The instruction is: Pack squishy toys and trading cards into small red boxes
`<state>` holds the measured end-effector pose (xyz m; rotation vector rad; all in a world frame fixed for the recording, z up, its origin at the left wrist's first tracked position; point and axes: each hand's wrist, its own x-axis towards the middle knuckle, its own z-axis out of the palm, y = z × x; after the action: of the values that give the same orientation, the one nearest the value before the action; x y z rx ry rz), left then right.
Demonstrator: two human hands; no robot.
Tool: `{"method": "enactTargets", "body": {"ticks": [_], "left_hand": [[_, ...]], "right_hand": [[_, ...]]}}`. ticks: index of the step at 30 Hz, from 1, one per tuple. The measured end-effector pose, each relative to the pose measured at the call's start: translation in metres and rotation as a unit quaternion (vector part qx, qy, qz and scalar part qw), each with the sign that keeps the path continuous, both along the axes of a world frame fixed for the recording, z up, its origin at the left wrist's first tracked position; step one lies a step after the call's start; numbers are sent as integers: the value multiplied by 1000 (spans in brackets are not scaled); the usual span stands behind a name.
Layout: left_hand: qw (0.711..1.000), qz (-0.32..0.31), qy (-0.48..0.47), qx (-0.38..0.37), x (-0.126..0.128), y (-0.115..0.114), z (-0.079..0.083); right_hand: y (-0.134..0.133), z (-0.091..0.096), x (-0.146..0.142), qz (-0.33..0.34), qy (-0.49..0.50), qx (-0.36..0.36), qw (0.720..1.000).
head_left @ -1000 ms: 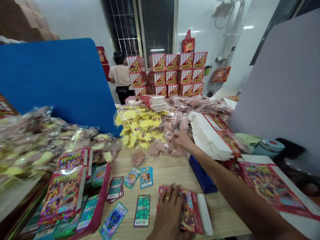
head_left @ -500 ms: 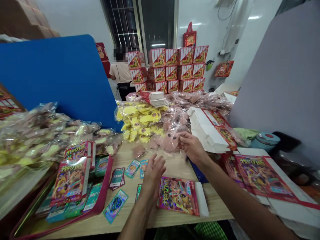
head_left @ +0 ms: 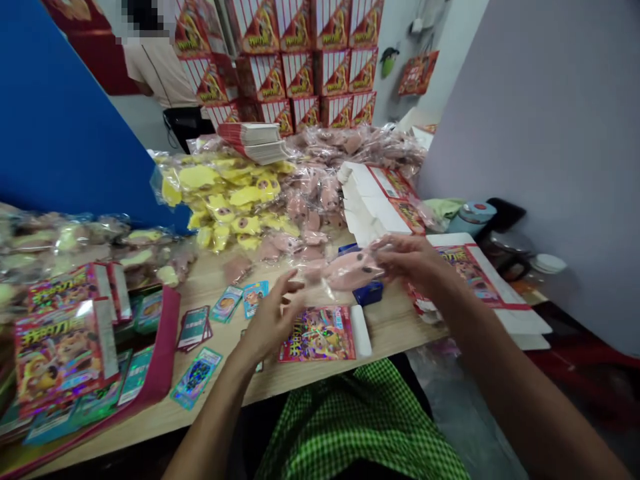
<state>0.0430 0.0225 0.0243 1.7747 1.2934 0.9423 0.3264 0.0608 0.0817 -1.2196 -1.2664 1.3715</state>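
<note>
Lettering in Chinese on foil card pack (head_left: 317,335) just beside left hand (head_left: 270,320)

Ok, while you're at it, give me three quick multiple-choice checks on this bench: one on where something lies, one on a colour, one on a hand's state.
1. Where does the foil card packet lie?
A. Inside the red tray
B. On the wooden table top, beside a white bar
C. On the stacked cartons

2. What colour is the plush toy in the right hand?
A. Yellow
B. Blue
C. Pink

3. How is the left hand?
A. Clenched around a card
B. Open, holding nothing
C. Out of view

1 B: the packet sits flat on the table next to the bar.
2 C: pink shows through its clear bag.
3 B: the fingers are spread and empty.
</note>
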Motion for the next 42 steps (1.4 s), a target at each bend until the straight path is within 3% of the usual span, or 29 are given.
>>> {"method": "enactTargets", "body": {"ticks": [3,5,6,10,12,16,18,22,25,28,30,33,36,39,42], "left_hand": [[966,-130,221,31,8,-6,-16],[944,-152,292,35,17,-9,-22],[943,-134,302,38,20,-11,-23],[968,-12,241,75,23,-17,-17],[971,14,215,105,22,-22,-15],[954,57,215,199,28,-36,-21],[944,85,211,239,32,-41,-26],[952,124,159,230,32,-47,-26],[961,133,122,211,26,-50,-21],[958,117,122,230,23,-53,-18],[956,109,121,243,26,-55,-19],[956,107,118,247,35,-59,-24],[960,122,96,232,43,-62,-27],[965,136,68,215,47,-66,-26],[968,144,49,199,52,-70,-24]], "right_hand": [[-11,-3,20,-39,-18,-5,999],[-18,-6,26,-37,-50,-7,998],[-21,-7,28,-38,-63,-2,997],[-32,-2,27,-40,-101,52,993],[-37,6,22,-15,-127,69,989],[-45,30,9,47,-163,104,980],[-48,40,4,38,-137,119,983],[-44,50,0,22,-85,117,989],[-39,48,3,42,-149,131,979],[-39,45,0,13,-237,190,953],[-44,44,-9,37,-298,236,924],[-53,44,-26,110,-405,291,860],[-57,45,-34,99,-469,347,806],[-54,48,-31,61,-472,392,788],[-50,55,-30,65,-477,417,771]]}}
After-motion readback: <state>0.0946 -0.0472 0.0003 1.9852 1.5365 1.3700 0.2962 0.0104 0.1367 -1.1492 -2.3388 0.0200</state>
